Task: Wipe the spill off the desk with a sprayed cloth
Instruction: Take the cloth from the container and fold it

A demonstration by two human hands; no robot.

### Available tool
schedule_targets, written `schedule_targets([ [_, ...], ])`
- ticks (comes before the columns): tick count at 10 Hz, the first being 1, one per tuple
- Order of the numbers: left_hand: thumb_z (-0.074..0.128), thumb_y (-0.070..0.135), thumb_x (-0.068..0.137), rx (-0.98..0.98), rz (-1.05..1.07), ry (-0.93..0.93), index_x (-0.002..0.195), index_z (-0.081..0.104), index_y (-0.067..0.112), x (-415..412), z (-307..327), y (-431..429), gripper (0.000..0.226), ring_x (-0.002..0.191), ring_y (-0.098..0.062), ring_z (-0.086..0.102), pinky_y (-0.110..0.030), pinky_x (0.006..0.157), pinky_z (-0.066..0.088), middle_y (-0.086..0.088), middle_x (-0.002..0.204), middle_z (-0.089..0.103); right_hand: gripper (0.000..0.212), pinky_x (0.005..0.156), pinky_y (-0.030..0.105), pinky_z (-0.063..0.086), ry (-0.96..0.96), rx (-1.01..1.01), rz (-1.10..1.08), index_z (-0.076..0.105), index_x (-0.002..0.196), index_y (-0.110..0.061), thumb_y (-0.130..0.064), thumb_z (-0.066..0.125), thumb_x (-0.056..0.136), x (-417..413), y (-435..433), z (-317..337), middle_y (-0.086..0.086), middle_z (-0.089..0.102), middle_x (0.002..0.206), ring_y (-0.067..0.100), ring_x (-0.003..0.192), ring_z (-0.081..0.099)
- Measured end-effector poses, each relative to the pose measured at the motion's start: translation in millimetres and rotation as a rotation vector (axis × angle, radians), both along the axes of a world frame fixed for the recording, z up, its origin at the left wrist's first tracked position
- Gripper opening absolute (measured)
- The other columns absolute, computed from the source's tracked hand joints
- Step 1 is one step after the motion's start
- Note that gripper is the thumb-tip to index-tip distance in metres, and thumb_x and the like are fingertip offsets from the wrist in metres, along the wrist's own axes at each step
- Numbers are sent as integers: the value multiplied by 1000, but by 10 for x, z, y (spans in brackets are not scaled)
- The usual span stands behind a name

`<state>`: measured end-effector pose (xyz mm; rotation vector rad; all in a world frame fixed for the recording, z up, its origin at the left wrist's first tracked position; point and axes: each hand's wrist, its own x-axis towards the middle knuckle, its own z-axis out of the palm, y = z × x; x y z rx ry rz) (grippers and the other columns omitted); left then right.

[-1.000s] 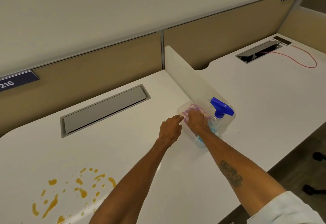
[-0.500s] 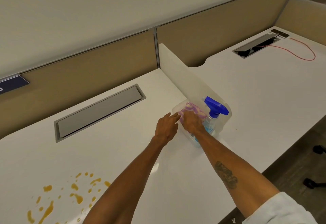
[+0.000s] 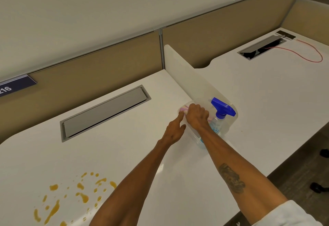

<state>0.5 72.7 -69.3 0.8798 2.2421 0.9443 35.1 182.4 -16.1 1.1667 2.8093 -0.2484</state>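
Note:
An orange spill [image 3: 71, 199] is splattered over the white desk [image 3: 124, 145] at the lower left. A clear plastic container [image 3: 229, 127] stands by the end of the desk divider. It holds a pink and purple cloth [image 3: 184, 109] and a spray bottle with a blue trigger head [image 3: 222, 109]. My right hand [image 3: 197, 117] is inside the container, fingers curled round the cloth. My left hand [image 3: 175, 130] rests against the container's near wall with its fingers extended.
A frosted divider [image 3: 188, 76] separates this desk from the neighbouring one [image 3: 267, 92]. A grey cable hatch [image 3: 105, 111] lies flush in the desk behind the spill. On the other desk are an open hatch [image 3: 263, 47] and a red cable [image 3: 315, 54]. Chair wheels [image 3: 318, 186] stand at lower right.
My right hand has closed over the cloth and drawn it up slightly in the container. My left hand stays against the container wall. The view has shifted a little.

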Motion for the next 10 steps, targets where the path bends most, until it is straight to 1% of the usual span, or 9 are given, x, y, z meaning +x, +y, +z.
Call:
schedule_targets([
  [2, 50, 29, 104, 130, 70, -90, 154, 33, 12, 114, 221, 77, 56, 134, -33, 52, -39, 111, 40, -13, 149, 51, 44, 86, 36, 48, 70, -22, -44, 50, 125, -9, -37, 62, 94, -12, -44, 308, 11, 65, 114, 24, 99, 65],
  [3, 58, 31, 99, 246, 47, -238, 151, 37, 10, 208, 430, 84, 59, 133, -31, 52, -42, 109, 43, -14, 147, 51, 46, 91, 40, 47, 108, -52, -32, 44, 131, -10, -32, 61, 94, -22, -97, 487, 13, 62, 119, 25, 104, 63],
  [4, 61, 30, 96, 322, 47, -294, 151, 34, 8, 216, 501, 51, 65, 134, -31, 51, -40, 108, 43, -15, 149, 49, 50, 91, 39, 49, 185, -136, -32, 40, 136, -10, -31, 61, 95, -32, -145, 600, 15, 56, 128, 29, 109, 61],
  [5, 53, 8, 102, 348, 85, -267, 150, 33, 4, 274, 623, -30, 52, 136, -30, 49, -22, 104, 40, -14, 150, 46, 51, 93, 35, 48, 303, -258, -51, 36, 142, -10, -28, 56, 99, -9, -248, 780, 15, 45, 141, 32, 116, 57],
  [6, 52, 6, 101, 402, 125, -247, 147, 36, 0, 271, 743, -105, 49, 129, -26, 50, -11, 98, 38, -12, 145, 48, 45, 98, 35, 45, 406, -404, -106, 39, 141, -8, -25, 51, 101, -2, -315, 878, 15, 45, 141, 31, 120, 54],
  [7, 67, 25, 93, 511, 255, -217, 142, 47, 10, 187, 939, -279, 55, 120, -17, 59, -24, 102, 48, -8, 138, 58, 33, 92, 29, 42, 485, -482, -104, 54, 128, -6, -24, 53, 101, -69, -386, 1048, 15, 51, 133, 29, 118, 55],
  [8, 71, 27, 91, 536, 311, -209, 140, 51, 19, 151, 1051, -406, 53, 118, -14, 63, -35, 100, 53, 1, 131, 63, 26, 86, 26, 40, 543, -500, -78, 62, 119, -8, -24, 56, 99, -121, -466, 1200, 14, 56, 127, 28, 113, 58],
  [9, 66, 19, 95, 604, 356, -181, 133, 57, 19, 102, 1409, -597, 39, 107, -11, 67, -32, 95, 56, 5, 122, 67, 22, 89, 29, 45, 612, -545, -42, 67, 112, -14, -28, 58, 98, -179, -591, 1432, 10, 60, 122, 26, 108, 61],
  [10, 62, 18, 98, 641, 393, -158, 123, 59, 13, -23, 1619, -819, 25, 95, -11, 68, -30, 92, 57, -1, 115, 68, 17, 80, 23, 49, 676, -599, 60, 66, 104, -21, -32, 56, 98, -186, -691, 1566, 8, 64, 117, 22, 101, 63],
])
